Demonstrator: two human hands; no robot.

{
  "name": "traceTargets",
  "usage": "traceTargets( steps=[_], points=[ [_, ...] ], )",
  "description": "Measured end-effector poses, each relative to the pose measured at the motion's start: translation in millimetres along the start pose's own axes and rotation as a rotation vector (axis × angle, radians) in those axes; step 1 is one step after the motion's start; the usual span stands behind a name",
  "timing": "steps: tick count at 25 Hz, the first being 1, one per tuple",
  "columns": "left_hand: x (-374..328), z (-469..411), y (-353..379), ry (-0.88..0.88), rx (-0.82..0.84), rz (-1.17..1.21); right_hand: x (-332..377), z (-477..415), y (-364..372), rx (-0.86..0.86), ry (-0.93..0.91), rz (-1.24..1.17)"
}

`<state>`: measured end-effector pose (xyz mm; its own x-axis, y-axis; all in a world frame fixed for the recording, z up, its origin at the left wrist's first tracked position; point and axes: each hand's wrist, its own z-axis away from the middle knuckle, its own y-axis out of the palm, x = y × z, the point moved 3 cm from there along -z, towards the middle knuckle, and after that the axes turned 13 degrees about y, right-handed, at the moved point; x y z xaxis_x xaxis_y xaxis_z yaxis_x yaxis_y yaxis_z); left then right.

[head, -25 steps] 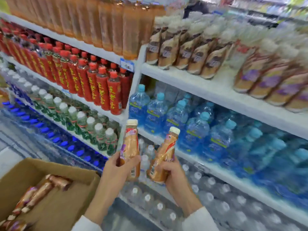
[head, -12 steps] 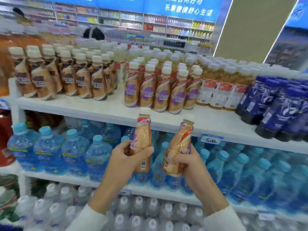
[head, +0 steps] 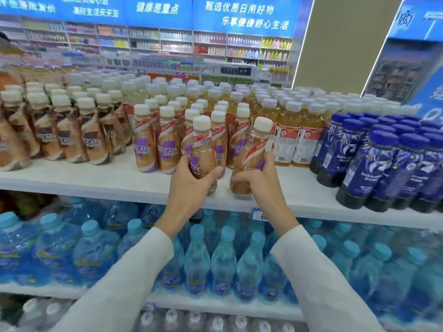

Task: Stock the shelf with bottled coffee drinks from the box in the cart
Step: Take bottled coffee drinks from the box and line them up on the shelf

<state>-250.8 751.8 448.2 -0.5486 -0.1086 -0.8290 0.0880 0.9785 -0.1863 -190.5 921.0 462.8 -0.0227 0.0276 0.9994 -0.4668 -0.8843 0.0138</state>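
My left hand (head: 189,185) grips a tan coffee bottle (head: 202,149) with a white cap and purple label. A second such bottle (head: 254,149), tilted right, is held low on its body by my right hand (head: 260,180). Both bottles are at the front of the white top shelf (head: 96,180), just ahead of a block of matching purple-label coffee bottles (head: 165,140). I cannot tell whether their bases touch the shelf board. The box and cart are out of view.
Brown-label coffee bottles (head: 67,133) fill the shelf's left part. Amber tea bottles (head: 287,137) and dark blue bottles (head: 383,164) stand to the right. Blue water bottles (head: 215,259) pack the shelf below. A price tag (head: 260,215) hangs on the shelf edge.
Both hands rose with their bottles from in front of the water shelf up to the front edge of the top shelf. The view lifted from the box and lower shelves.
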Motion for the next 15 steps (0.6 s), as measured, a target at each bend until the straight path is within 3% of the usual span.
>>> traceTargets(
  steps=[6, 11, 15],
  points=[
    [21.5, -4.4, 3.0, 0.018, 0.026, -0.040, -21.0, -13.8, 6.7, -0.033, -0.012, 0.102],
    [38.4, -4.0, -11.4, 0.006, 0.212, 0.012, -24.7, -9.3, -4.8, -0.002, -0.011, 0.245],
    [38.6, -4.5, -19.4, 0.028, 0.132, -0.042, -26.2, -1.1, -12.1, -0.130, -0.062, 0.272]
  ],
)
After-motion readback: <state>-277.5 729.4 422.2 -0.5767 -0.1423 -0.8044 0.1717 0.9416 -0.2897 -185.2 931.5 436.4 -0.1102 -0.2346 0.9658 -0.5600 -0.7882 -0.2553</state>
